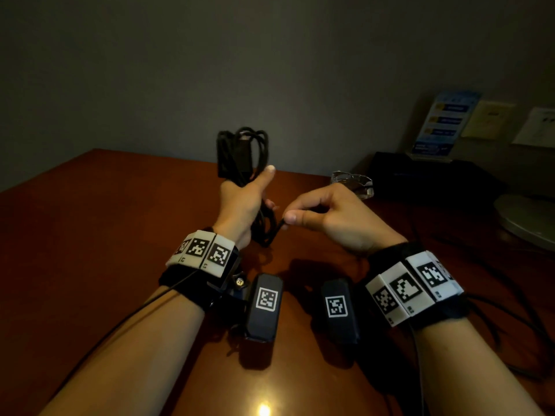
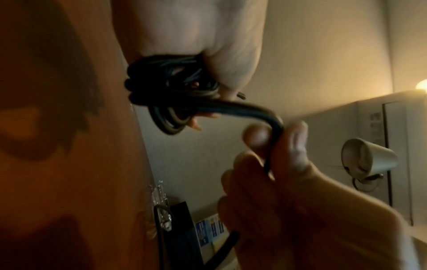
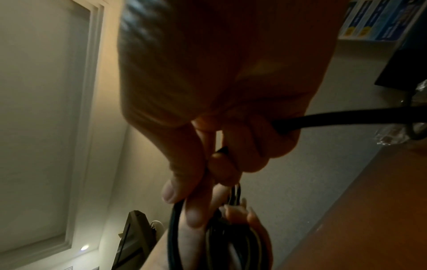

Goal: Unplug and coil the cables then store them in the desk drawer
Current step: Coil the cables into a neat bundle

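My left hand [image 1: 244, 202] grips a bundle of coiled black cable [image 1: 240, 151] upright above the red-brown desk [image 1: 105, 220], loops sticking out above and below the fist. In the left wrist view the coil [image 2: 166, 87] sits in the palm, and a loose strand [image 2: 249, 109] leads to my right hand [image 2: 277, 146]. My right hand [image 1: 324, 216] pinches that loose cable end [image 1: 277, 228] between thumb and forefinger, close beside the left fist. In the right wrist view the cable [image 3: 346, 118] runs out of the curled fingers [image 3: 242, 146] to the right.
A clear glass ashtray [image 1: 354, 183] stands on the desk behind my right hand. A black device [image 1: 432, 175] and a blue leaflet stand [image 1: 441, 124] sit at the back right. A grey round base [image 1: 525, 220] and other dark cables [image 1: 495, 274] lie at the right edge.
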